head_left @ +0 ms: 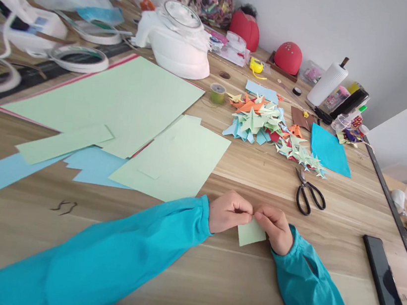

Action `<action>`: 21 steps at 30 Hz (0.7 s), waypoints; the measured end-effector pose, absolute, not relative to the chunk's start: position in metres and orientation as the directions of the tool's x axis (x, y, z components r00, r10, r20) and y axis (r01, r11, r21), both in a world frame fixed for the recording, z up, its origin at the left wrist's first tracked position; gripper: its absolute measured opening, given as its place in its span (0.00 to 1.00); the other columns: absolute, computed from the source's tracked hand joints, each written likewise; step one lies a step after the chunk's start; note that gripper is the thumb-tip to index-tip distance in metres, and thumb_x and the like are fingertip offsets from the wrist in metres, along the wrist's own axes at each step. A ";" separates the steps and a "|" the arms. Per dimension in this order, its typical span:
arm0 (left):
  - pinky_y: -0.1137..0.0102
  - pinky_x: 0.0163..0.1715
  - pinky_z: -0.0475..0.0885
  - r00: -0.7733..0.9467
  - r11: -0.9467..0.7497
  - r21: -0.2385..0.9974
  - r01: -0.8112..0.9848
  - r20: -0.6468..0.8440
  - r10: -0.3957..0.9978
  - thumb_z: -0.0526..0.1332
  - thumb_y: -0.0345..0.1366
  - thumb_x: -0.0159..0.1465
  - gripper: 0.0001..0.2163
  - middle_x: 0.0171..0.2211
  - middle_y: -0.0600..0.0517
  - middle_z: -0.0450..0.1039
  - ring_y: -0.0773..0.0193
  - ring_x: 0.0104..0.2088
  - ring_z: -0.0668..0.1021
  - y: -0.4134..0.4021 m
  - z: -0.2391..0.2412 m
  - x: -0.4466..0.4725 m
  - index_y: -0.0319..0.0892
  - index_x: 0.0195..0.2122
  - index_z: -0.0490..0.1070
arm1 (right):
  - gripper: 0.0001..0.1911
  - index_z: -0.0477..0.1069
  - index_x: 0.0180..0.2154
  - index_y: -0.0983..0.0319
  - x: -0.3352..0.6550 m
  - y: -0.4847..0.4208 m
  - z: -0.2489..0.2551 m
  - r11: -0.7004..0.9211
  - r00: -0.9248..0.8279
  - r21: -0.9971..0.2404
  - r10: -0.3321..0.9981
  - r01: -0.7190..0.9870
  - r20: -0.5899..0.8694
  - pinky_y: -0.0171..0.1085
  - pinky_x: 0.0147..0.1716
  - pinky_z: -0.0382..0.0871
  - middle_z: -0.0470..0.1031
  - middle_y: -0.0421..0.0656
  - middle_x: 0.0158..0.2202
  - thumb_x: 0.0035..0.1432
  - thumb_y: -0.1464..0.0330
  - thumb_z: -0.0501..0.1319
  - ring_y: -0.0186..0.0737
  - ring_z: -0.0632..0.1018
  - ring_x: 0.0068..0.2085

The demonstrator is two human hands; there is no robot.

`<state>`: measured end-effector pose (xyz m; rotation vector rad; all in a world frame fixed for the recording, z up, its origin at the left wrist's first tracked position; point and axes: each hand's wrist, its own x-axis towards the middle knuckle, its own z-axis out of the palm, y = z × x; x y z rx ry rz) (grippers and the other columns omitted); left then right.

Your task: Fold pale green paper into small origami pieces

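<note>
Paper, a small pale green piece [251, 235], sits between the two hands at the near side of the wooden table [180, 274], its near part hanging free below the fingers. The left hand [230, 213] and the right hand [275, 228] nearly meet at its far edge, each with thumb and forefinger clamped on the paper; turquoise sleeves [131, 245] cover both arms. Just beyond, to the left, lies a green sheet [183, 162], partly over light blue paper [100, 168], with a larger green sheet [121, 96] farther left and a narrow green strip [64, 144] overlapping its near edge. To the right, black-handled scissors [309, 192] lie with their points facing away, and a dark smartphone [384, 275] rests near the right edge. Farther off, folded paper stars [255, 119] in green, orange and blue are heaped beside a turquoise sheet [330, 150]. A spool of green thread [217, 93] stands left of the heap; a yellow tape measure [256, 65] and a red dome-shaped object [288, 57] lie beyond it.
</note>
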<state>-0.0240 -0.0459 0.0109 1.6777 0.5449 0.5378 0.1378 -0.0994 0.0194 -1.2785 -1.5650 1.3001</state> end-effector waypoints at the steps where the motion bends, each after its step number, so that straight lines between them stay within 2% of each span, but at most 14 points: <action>1: 0.73 0.19 0.50 0.784 -0.146 0.987 0.062 0.043 0.620 0.53 0.35 0.53 0.13 0.14 0.58 0.48 0.73 0.18 0.54 -0.045 0.010 -0.024 0.40 0.13 0.53 | 0.19 0.67 0.20 0.62 0.138 -0.099 0.019 -0.010 -0.259 -0.974 0.963 0.226 -0.070 0.32 0.19 0.53 0.59 0.37 0.19 0.56 0.57 0.56 0.30 0.60 0.21; 9: 0.73 0.17 0.50 0.788 0.098 0.995 0.030 -0.084 0.610 0.54 0.34 0.50 0.12 0.12 0.58 0.50 0.73 0.16 0.56 -0.043 0.016 -0.024 0.40 0.12 0.56 | 0.19 0.68 0.17 0.62 0.137 -0.097 0.016 -0.070 -0.233 -0.992 0.968 0.104 -0.092 0.34 0.22 0.54 0.62 0.39 0.18 0.53 0.58 0.59 0.32 0.62 0.22; 13: 0.74 0.15 0.50 0.781 0.111 0.993 0.041 -0.101 0.616 0.54 0.33 0.48 0.11 0.10 0.59 0.52 0.73 0.14 0.58 -0.044 0.019 -0.026 0.40 0.11 0.57 | 0.18 0.71 0.17 0.62 0.140 -0.097 0.013 -0.079 -0.204 -0.994 0.975 0.076 -0.093 0.36 0.23 0.57 0.67 0.41 0.20 0.51 0.58 0.61 0.34 0.65 0.23; 17: 0.74 0.15 0.51 0.753 0.119 0.992 0.042 -0.110 0.648 0.53 0.33 0.48 0.09 0.09 0.58 0.56 0.73 0.13 0.60 -0.042 0.022 -0.029 0.39 0.12 0.61 | 0.16 0.73 0.17 0.63 0.145 -0.096 0.006 -0.115 -0.086 -0.993 0.990 -0.003 -0.114 0.36 0.21 0.58 0.68 0.41 0.18 0.48 0.59 0.63 0.35 0.66 0.21; 21: 0.74 0.14 0.49 0.762 0.174 0.985 0.016 -0.125 0.636 0.53 0.32 0.46 0.08 0.08 0.58 0.55 0.74 0.12 0.58 -0.041 0.025 -0.031 0.39 0.11 0.60 | 0.16 0.72 0.16 0.63 0.146 -0.095 0.002 -0.088 -0.104 -0.996 0.991 0.000 -0.087 0.36 0.22 0.60 0.70 0.42 0.19 0.48 0.60 0.63 0.36 0.68 0.23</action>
